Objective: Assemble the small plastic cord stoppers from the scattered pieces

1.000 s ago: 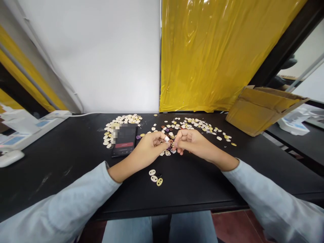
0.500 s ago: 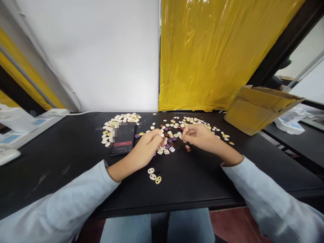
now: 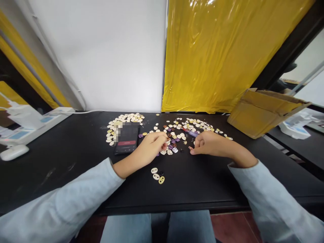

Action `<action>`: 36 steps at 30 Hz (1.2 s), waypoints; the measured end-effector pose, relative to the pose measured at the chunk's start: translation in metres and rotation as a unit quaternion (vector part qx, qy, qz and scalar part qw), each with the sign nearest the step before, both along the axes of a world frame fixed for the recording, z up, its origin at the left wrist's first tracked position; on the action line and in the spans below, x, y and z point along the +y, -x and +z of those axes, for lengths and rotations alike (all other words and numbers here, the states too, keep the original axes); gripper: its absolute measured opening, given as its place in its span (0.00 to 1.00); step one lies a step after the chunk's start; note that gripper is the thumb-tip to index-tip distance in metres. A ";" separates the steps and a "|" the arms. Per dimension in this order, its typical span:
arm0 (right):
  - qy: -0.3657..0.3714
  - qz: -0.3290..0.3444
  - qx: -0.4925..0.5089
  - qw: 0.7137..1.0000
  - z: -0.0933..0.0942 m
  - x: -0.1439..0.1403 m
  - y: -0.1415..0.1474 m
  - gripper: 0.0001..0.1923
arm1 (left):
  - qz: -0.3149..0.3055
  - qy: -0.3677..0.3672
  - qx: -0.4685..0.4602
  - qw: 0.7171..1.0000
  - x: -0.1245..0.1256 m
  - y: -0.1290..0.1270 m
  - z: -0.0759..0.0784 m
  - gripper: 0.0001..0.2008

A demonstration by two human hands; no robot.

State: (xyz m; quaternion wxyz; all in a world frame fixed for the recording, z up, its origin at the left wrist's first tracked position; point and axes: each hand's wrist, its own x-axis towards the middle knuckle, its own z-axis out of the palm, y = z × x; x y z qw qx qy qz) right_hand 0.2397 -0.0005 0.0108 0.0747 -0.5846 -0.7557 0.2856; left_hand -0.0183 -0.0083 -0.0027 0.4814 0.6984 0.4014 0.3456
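Beside the phone (image 3: pixel 126 138), scattered buttons (image 3: pixel 174 135) surround both hands' closed grips

No legible text anywhere

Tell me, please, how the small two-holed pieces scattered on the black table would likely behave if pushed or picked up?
The two-holed pieces lie flat, so they would probably slide rather than roll on the table. They look thin and light, likely scattering easily. Being so small beside the right hand, they seem fiddly to pinch.
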 end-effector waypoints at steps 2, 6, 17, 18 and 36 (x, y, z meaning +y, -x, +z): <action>0.009 0.003 -0.002 1.000 0.000 0.000 -0.001 0.13 | -0.005 -0.004 0.005 1.000 -0.001 -0.001 0.001 0.11; 0.014 0.004 0.003 1.000 -0.001 0.000 0.003 0.10 | -0.016 -0.011 0.013 1.000 -0.001 -0.001 0.001 0.12; 0.017 0.044 0.011 0.999 0.001 -0.003 0.003 0.08 | -0.020 -0.007 0.018 1.000 -0.003 -0.002 0.005 0.12; 0.018 0.051 0.016 0.998 0.002 -0.003 0.004 0.08 | -0.019 -0.005 0.015 1.000 -0.003 -0.002 0.005 0.11; 0.103 0.083 0.388 0.912 -0.010 -0.011 0.046 0.13 | -0.056 -0.228 0.178 0.956 -0.012 0.000 0.005 0.09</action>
